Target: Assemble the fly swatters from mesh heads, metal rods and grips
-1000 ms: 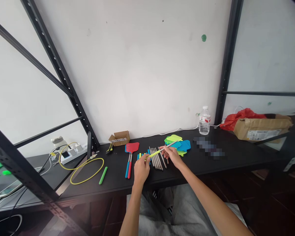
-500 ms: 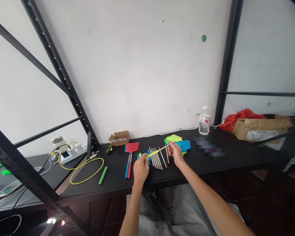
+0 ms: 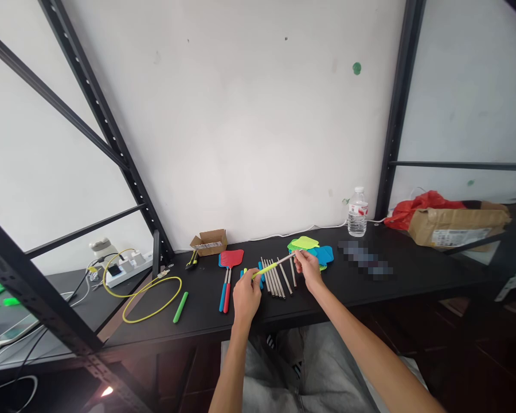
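A yellow-green fly swatter handle [image 3: 265, 270] is in the grip of my left hand [image 3: 246, 295]. A thin metal rod [image 3: 285, 259] runs from the handle's end up to the right, its far end pinched in the fingers of my right hand [image 3: 308, 269]. Beneath them several metal rods [image 3: 275, 281] lie side by side on the black table. Partly hidden behind my left hand are blue handles [image 3: 261, 280] and a yellow-green one. Close behind my right hand is a pile of green, yellow-green and blue swatter heads [image 3: 324, 254].
Left of my hands lie red and blue fly swatters [image 3: 231, 259]. A green handle [image 3: 180, 307] and a looped yellow cable [image 3: 131, 312] are farther left. Along the wall stand a small open carton [image 3: 208, 246] and a water bottle [image 3: 358, 218]. Black rack posts [image 3: 398, 115] flank the table.
My right fingers have shifted slightly on the rod; its tip, which showed past them earlier, is now covered. My left hand and the handle have hardly moved.
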`<action>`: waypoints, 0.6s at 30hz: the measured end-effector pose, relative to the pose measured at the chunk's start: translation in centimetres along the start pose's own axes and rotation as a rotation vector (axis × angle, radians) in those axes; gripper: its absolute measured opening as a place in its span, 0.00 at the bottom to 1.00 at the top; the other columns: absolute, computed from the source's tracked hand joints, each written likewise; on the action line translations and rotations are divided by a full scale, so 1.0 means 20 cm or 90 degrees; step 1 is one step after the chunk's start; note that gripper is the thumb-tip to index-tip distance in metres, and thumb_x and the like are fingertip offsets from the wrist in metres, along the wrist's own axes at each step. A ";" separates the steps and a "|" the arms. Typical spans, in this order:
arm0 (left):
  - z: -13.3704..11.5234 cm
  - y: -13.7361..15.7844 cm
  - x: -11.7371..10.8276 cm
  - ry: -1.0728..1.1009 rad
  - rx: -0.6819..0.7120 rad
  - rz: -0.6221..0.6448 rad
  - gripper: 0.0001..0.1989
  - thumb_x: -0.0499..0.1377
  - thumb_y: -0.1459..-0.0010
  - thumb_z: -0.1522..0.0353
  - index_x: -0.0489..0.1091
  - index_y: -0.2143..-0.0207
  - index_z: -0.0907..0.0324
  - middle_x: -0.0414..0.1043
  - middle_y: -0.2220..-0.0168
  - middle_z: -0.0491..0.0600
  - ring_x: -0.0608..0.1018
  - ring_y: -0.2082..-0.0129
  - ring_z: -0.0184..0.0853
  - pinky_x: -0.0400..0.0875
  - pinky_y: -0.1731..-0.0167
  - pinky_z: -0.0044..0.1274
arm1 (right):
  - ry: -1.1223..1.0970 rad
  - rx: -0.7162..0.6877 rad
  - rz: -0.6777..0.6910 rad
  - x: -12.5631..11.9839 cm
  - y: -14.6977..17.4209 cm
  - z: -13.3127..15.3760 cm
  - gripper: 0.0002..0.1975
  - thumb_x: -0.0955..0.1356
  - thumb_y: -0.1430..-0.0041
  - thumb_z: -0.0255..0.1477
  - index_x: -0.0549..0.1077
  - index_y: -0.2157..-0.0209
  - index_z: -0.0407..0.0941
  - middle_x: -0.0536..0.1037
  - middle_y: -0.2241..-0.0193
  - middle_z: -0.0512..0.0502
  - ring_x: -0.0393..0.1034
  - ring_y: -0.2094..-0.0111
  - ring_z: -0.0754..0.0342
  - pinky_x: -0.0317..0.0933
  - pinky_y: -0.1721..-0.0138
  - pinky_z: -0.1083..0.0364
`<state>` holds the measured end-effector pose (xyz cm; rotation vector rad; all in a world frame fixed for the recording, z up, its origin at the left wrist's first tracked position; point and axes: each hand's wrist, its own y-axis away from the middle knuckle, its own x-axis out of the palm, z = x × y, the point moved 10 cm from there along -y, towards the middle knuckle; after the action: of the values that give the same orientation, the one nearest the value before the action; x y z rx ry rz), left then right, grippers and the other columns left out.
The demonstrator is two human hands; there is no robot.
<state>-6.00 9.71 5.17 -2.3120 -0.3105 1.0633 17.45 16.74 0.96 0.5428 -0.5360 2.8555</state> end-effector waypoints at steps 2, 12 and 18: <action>0.00 0.00 0.00 0.003 0.001 -0.002 0.15 0.48 0.34 0.61 0.72 0.57 0.57 0.76 0.67 0.48 0.75 0.71 0.33 0.62 0.71 0.22 | 0.008 -0.006 0.003 0.00 0.00 0.01 0.18 0.71 0.48 0.46 0.73 0.74 0.44 0.66 0.79 0.52 0.55 0.81 0.61 0.50 0.81 0.57; -0.02 0.00 -0.01 0.018 0.016 -0.001 0.16 0.47 0.34 0.61 0.72 0.57 0.57 0.76 0.63 0.50 0.75 0.69 0.34 0.65 0.69 0.23 | 0.037 -0.007 -0.007 0.00 0.02 0.02 0.24 0.71 0.50 0.51 0.64 0.80 0.46 0.63 0.83 0.53 0.55 0.82 0.59 0.51 0.80 0.55; -0.03 0.00 -0.02 0.032 0.024 -0.007 0.16 0.48 0.34 0.62 0.73 0.57 0.57 0.76 0.64 0.49 0.75 0.70 0.32 0.66 0.70 0.22 | 0.042 -0.005 -0.007 0.00 0.02 0.01 0.25 0.72 0.51 0.51 0.63 0.81 0.47 0.62 0.84 0.54 0.54 0.83 0.59 0.52 0.80 0.55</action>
<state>-5.78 9.32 5.70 -2.2969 -0.2810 0.9951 17.47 16.29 1.04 0.4463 -0.5307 2.8489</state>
